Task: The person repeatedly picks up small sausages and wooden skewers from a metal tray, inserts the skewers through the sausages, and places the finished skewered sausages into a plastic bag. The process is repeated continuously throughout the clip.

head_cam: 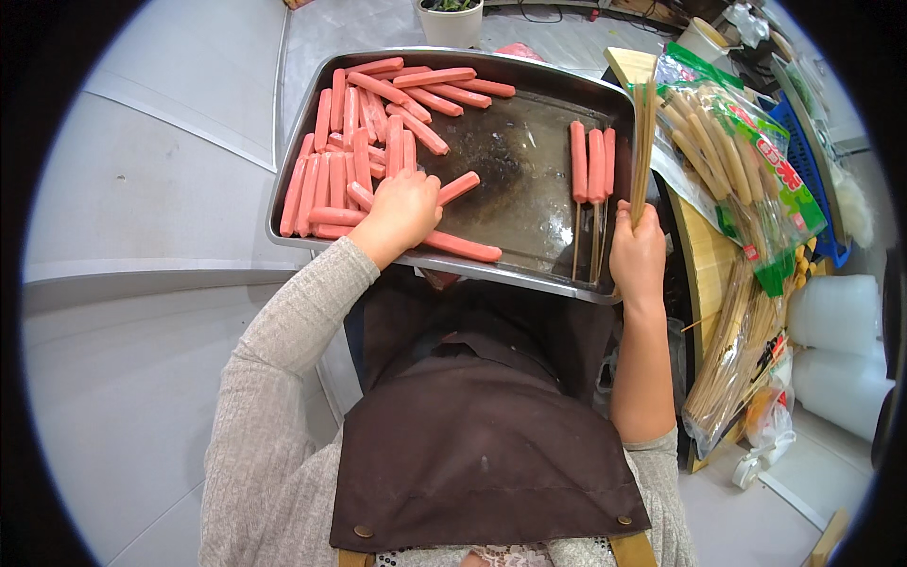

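A metal tray (453, 268) lies before me, holding many pink sausages (322, 188) piled at its left side. My left hand (405, 210) is over the tray's lower left part with its fingers curled on a sausage (459, 188) that sticks out to the right of them; another sausage (464, 246) lies below the hand. My right hand (639, 248) grips an upright bundle of wooden skewers (643, 142) at the tray's right edge. Just left of that bundle, several skewered sausages (596, 164) lie side by side in the tray, their sticks pointing towards me.
On a wooden board (698, 248) at the right lie a green and clear plastic package (751, 156) and a plastic bag of skewers (726, 368). A blue basket (797, 135) and clear plastic containers (840, 319) are further right. A white plant pot (451, 25) stands beyond the tray.
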Motion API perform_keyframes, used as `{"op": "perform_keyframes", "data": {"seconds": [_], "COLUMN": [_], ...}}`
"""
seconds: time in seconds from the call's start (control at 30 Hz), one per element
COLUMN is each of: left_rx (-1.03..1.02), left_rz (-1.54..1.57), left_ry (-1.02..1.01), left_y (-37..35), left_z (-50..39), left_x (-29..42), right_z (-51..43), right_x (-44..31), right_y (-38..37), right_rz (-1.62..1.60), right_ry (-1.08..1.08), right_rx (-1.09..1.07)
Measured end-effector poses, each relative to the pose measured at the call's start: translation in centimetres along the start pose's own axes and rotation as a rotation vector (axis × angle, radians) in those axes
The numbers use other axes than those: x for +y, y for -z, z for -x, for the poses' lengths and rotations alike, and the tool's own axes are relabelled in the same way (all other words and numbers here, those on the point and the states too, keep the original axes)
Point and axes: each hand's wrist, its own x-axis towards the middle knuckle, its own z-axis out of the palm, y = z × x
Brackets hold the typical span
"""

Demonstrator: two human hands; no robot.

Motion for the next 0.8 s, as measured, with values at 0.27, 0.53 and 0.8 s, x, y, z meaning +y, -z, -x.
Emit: {"op": "perform_keyframes", "data": {"seconds": [0.27, 0.53, 0.8], "left_rx": [-0.015, 0.026, 0.145], "left_rz": [2.154, 2.706, 2.67], "left_ry": [0.57, 0.439, 0.384], "left_y": [1.6, 1.7, 1.5], "left_z": [-3.1, -4.6, -5.4], "left_x": [2.5, 3.6, 2.4], "right_z": [6.7, 9.9, 10.5], "right_x": [-4.0, -5.5, -4.7], "right_y": [1.2, 1.1, 1.7], "right_rz": [-1.013, -1.054, -0.989], "right_ry": [-0.423, -0.45, -0.479], "right_rx": [-0.6, -0.733, -0.692]}}
